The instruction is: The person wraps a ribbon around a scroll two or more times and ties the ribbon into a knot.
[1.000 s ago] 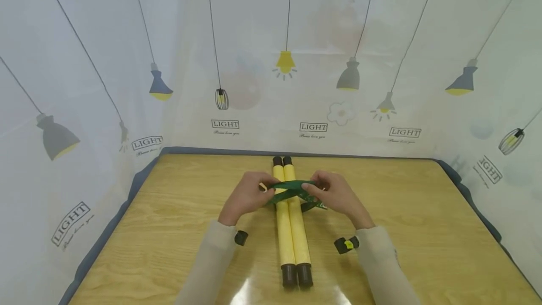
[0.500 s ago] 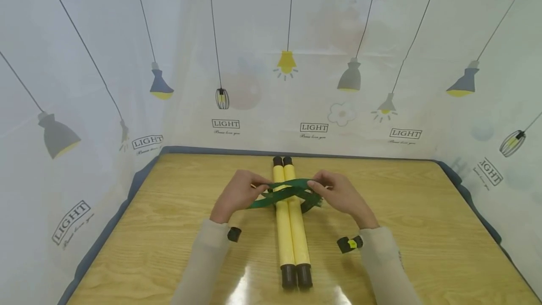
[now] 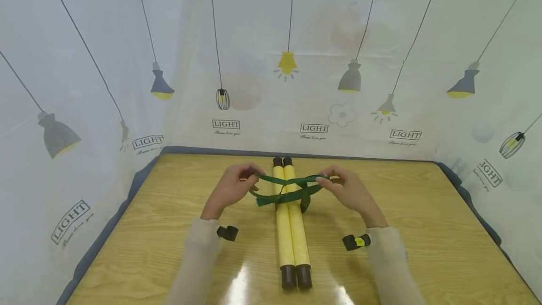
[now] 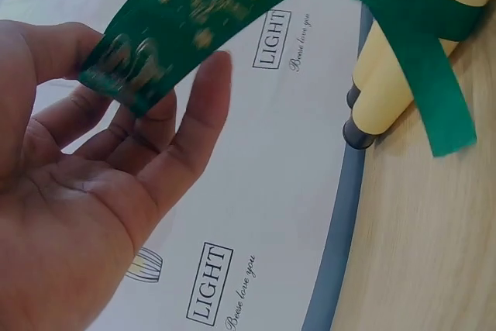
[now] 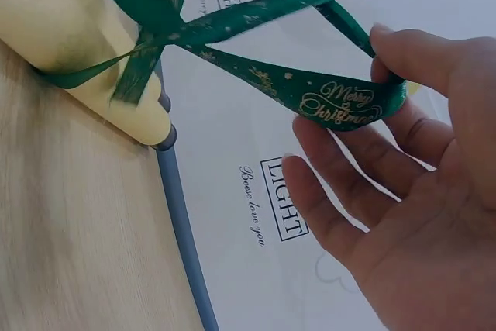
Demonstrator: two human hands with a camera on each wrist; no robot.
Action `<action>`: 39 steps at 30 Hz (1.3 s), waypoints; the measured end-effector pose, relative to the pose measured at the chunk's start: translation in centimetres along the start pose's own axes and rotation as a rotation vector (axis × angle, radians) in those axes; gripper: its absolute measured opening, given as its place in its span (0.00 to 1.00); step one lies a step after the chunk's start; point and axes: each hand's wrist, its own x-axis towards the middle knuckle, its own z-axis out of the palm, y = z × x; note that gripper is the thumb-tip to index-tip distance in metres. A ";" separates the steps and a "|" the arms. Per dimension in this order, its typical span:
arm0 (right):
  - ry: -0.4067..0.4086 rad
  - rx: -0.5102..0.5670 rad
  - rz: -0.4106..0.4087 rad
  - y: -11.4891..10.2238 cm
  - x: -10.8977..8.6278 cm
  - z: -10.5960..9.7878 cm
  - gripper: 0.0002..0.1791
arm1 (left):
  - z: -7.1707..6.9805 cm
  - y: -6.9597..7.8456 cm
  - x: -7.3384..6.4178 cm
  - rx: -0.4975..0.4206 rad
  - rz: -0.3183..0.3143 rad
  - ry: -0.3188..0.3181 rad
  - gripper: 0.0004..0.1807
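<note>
We pinch the green ribbon (image 3: 292, 196) with left hand (image 3: 230, 185) and right hand (image 3: 349, 189), other fingers loosely spread, probably so its loops stand open across the paired yellow rods (image 3: 298, 239), which lie near to far on the table (image 3: 169, 248).

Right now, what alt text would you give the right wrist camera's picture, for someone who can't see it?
A right hand pinches a loop of green ribbon reading "Merry Christmas" in gold. More ribbon crosses pale yellow rods with dark ends, on a wood-grain table before a white backdrop.
</note>
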 end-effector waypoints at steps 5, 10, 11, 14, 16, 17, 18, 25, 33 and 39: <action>0.016 0.031 0.060 0.1 -0.1 -0.9 0.16 | -1.1 -0.2 -0.3 -0.069 -0.020 -0.009 0.10; 0.051 0.050 0.060 0.0 -0.3 -1.5 0.17 | -2.1 -0.6 -0.6 -0.140 -0.054 -0.022 0.11; 0.061 0.046 0.062 0.0 -0.4 -1.7 0.16 | -2.3 -0.7 -0.7 -0.153 -0.063 -0.025 0.11; 0.082 0.032 0.096 0.0 -0.6 -2.2 0.17 | -2.9 -1.0 -1.0 -0.158 -0.078 -0.026 0.12; 0.094 0.024 0.119 0.1 -0.8 -2.6 0.18 | -3.4 -1.2 -1.2 -0.132 -0.082 -0.029 0.12; 0.101 0.011 0.123 0.3 -0.8 -2.8 0.19 | -3.6 -1.4 -1.3 -0.113 -0.080 -0.029 0.12; 0.107 0.002 0.128 0.5 -0.8 -3.0 0.19 | -3.8 -1.5 -1.3 -0.094 -0.083 -0.028 0.12; 0.114 -0.083 0.118 1.5 -1.2 -4.3 0.20 | -5.3 -2.6 -2.1 0.000 -0.130 -0.027 0.14; 0.072 -0.122 0.160 2.8 -1.7 -5.5 0.21 | -6.9 -3.6 -2.8 0.103 -0.174 -0.011 0.13; 0.022 -0.133 0.244 3.9 -2.2 -6.3 0.26 | -8.0 -4.7 -3.3 0.157 -0.191 -0.010 0.12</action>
